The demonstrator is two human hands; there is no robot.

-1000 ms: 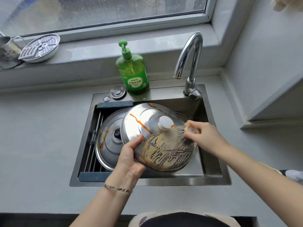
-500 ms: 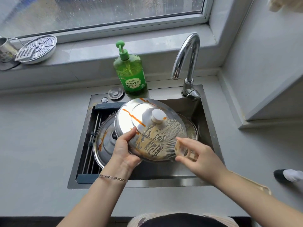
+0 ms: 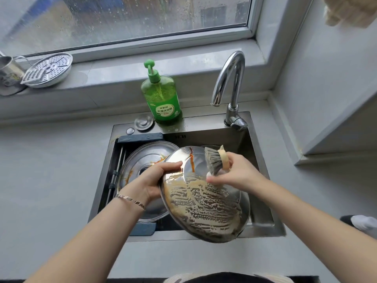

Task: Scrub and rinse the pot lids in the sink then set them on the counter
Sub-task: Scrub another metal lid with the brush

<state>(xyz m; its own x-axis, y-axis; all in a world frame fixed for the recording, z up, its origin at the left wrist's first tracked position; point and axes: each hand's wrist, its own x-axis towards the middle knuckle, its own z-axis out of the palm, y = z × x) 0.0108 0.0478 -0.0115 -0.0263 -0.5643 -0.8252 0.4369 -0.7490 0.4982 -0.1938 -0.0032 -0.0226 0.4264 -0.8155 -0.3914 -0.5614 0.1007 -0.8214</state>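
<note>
Right now the right hand (image 3: 234,174) is wrapped shut around a scrubbing brush (image 3: 214,161), its grey bristles pointing up and to the left against the upper part of the lid being scrubbed (image 3: 202,197). The left hand (image 3: 155,180) is clamped on that lid's left rim, thumb over the top face near the edge and fingers hidden behind it, holding the lid tilted so that its face turns toward the camera and its lower edge hangs out over the front lip of the sink (image 3: 263,223).

Soapy tan foam streaks the lower and middle face of the lid. An orange-red sauce streak (image 3: 191,163) remains near the top, just left of the bristles and between the two hands. That is the relation the next stroke probably turns on: the leftover stain lies up and to the left of the brush, closer to the left thumb than to the right wrist, so the brush likely needs to sweep leftward.

Behind, a second lid (image 3: 142,160) lies in the sink on a blue-framed rack (image 3: 140,137), also marked with orange sauce and apparently not yet scrubbed. The faucet (image 3: 230,82) shows no water running, and a green soap bottle (image 3: 161,97) stands at the sink's back edge.
</note>
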